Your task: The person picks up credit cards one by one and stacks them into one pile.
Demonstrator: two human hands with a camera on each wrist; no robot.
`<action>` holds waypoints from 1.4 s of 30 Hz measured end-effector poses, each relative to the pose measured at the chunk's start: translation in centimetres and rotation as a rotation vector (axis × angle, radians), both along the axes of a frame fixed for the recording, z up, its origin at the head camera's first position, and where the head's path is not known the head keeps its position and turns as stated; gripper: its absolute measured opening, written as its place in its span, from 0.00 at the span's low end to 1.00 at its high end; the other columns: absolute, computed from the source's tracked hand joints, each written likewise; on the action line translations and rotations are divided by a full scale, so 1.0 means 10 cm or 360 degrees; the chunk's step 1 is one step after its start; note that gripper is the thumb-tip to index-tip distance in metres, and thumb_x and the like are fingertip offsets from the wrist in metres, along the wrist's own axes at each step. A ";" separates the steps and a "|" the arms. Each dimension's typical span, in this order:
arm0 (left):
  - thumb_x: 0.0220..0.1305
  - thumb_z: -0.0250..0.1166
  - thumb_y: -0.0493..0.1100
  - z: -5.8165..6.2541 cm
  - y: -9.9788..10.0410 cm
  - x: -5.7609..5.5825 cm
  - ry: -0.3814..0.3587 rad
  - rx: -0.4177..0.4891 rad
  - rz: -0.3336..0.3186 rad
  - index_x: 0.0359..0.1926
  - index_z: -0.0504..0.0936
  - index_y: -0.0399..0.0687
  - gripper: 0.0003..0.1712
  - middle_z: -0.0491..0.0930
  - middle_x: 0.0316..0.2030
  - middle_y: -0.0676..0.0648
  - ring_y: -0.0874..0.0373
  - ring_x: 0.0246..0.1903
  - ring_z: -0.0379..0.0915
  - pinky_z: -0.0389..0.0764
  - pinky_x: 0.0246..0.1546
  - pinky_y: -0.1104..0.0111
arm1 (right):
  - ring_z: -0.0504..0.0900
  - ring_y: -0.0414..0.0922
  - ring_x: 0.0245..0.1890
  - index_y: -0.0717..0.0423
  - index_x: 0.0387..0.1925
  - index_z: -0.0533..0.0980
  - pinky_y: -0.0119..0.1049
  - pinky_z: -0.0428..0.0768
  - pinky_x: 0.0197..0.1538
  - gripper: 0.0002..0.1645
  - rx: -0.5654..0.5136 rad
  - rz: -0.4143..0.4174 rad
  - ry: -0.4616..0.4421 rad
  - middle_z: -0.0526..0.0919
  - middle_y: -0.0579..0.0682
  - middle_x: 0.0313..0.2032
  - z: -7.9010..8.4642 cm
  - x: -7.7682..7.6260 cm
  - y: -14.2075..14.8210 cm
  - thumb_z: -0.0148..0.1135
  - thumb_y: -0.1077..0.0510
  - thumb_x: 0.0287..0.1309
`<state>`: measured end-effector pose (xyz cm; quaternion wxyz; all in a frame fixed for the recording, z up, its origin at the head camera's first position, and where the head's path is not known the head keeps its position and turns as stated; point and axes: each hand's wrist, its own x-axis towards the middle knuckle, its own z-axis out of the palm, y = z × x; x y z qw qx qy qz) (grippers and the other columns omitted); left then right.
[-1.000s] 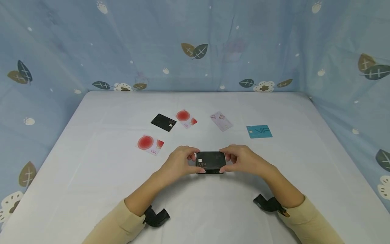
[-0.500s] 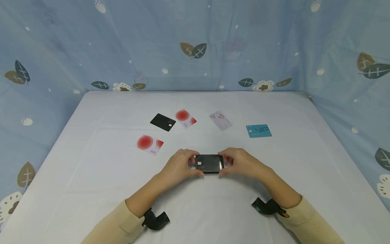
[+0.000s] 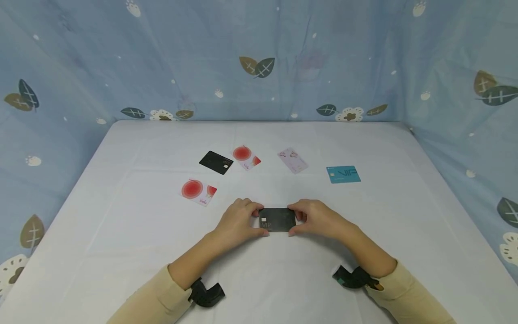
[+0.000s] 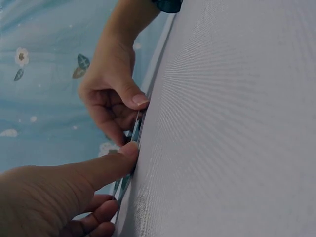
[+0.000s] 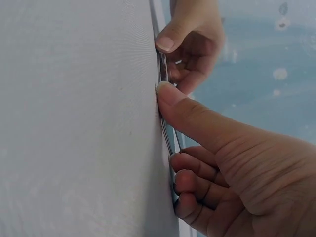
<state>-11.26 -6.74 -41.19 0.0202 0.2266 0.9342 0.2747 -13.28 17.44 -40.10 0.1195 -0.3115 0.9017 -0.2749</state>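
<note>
A black VIP card (image 3: pixel 277 220) faces up low over the front middle of the table in the head view. My left hand (image 3: pixel 238 222) pinches its left end between thumb and fingers. At the opposite end my right hand (image 3: pixel 319 219) grips it the same way. Seen edge-on in the right wrist view, several thin card edges (image 5: pixel 167 133) show between the hands, slightly parted, so this is a small stack. The left wrist view also shows the stack's edges (image 4: pixel 123 185), close against the white cloth. Fingers cover both ends of the stack.
Loose cards lie beyond the hands on the white-covered table (image 3: pixel 121 234): a black card (image 3: pixel 216 162), two red-circle cards (image 3: pixel 198 192) (image 3: pixel 247 157), a pale pink card (image 3: pixel 292 160) and a blue VIP card (image 3: pixel 343 174). A patterned blue curtain (image 3: pixel 259 36) surrounds the table.
Both hands have moved slightly toward the person with the stack. A dark lower edge that jutted out under the top card is now hidden beneath it. The loose cards stay put.
</note>
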 end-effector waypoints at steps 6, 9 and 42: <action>0.38 0.78 0.53 -0.02 0.00 0.00 -0.0023 0.0016 0.0020 0.47 0.80 0.41 0.35 0.73 0.32 0.53 0.58 0.35 0.64 0.68 0.37 0.65 | 0.68 0.35 0.27 0.68 0.51 0.77 0.26 0.71 0.30 0.38 0.0043 0.0005 0.0006 0.72 0.41 0.24 0.02 0.03 -0.01 0.77 0.48 0.40; 0.37 0.79 0.52 -0.01 0.00 0.00 -0.0038 0.0039 0.0024 0.47 0.79 0.41 0.35 0.73 0.32 0.53 0.57 0.35 0.64 0.68 0.38 0.65 | 0.69 0.35 0.27 0.68 0.51 0.76 0.26 0.71 0.30 0.39 0.0059 0.0005 0.0005 0.72 0.41 0.25 0.02 0.03 -0.01 0.76 0.48 0.40; 0.38 0.79 0.50 -0.05 -0.03 -0.05 -0.0158 0.0155 0.0027 0.46 0.79 0.43 0.32 0.73 0.32 0.53 0.59 0.35 0.63 0.68 0.36 0.67 | 0.69 0.36 0.26 0.67 0.51 0.77 0.26 0.72 0.30 0.36 0.0009 0.0024 -0.0035 0.72 0.42 0.26 -0.01 -0.03 0.03 0.75 0.49 0.42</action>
